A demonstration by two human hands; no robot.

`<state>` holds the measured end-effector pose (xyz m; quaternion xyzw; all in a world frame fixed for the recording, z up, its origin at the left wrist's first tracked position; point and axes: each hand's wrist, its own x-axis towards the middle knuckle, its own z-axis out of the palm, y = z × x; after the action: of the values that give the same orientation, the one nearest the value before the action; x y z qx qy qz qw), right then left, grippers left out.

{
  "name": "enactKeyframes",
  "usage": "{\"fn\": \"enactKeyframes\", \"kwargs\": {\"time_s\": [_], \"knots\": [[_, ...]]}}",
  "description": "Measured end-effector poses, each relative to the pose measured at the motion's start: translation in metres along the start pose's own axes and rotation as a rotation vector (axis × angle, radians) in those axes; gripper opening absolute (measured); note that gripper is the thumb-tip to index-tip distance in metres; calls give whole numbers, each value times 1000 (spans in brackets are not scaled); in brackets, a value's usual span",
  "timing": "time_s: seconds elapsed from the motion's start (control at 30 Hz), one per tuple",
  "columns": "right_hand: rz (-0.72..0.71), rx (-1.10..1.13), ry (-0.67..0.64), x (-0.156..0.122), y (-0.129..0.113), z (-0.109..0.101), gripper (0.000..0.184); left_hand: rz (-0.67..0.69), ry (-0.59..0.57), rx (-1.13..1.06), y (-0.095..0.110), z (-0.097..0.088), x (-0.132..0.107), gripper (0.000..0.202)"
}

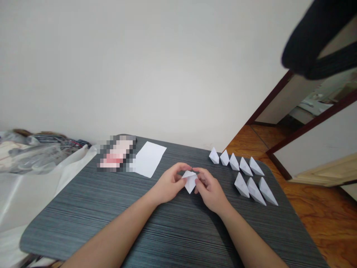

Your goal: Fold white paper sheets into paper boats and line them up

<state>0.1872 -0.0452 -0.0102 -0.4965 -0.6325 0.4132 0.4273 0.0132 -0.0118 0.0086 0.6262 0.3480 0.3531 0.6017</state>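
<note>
Between my two hands is a small folded white paper [190,181], diamond-shaped with a point toward me. My left hand [170,182] pinches its left side, thumb on the near face and fingers behind. On the opposite side my right hand [209,189] grips it the same way, its fingertips partly hidden behind the paper. Both hands are just above the dark table, near its middle. To the right stand several folded paper boats [242,185] in two rows. White paper sheets [150,159] lie flat to the left of my hands.
The dark wood-grain table [111,208] backs onto a pale wall [167,74]. A blurred-out pink and red item [115,154] lies at its back left. Plastic-covered goods [41,156] are heaped beyond the left edge. Past the right edge are a wooden floor [309,208] and a doorway.
</note>
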Motion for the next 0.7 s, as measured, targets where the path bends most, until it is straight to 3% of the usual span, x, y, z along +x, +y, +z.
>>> {"fn": "enactKeyframes", "kwargs": {"time_s": [0.23,0.43,0.57,0.7], "knots": [[-63,47,48,0,6,-6,27,-50,41,-207,1,-2,3,36],[-149,-2,57,0,5,-8,31,-195,-57,-384,-2,-4,2,43],[-200,-60,10,-2,4,-8,31,-199,-85,-293,-4,-3,3,35],[-126,32,51,-2,9,-6,34,-169,-78,-176,-5,-2,4,27]]}}
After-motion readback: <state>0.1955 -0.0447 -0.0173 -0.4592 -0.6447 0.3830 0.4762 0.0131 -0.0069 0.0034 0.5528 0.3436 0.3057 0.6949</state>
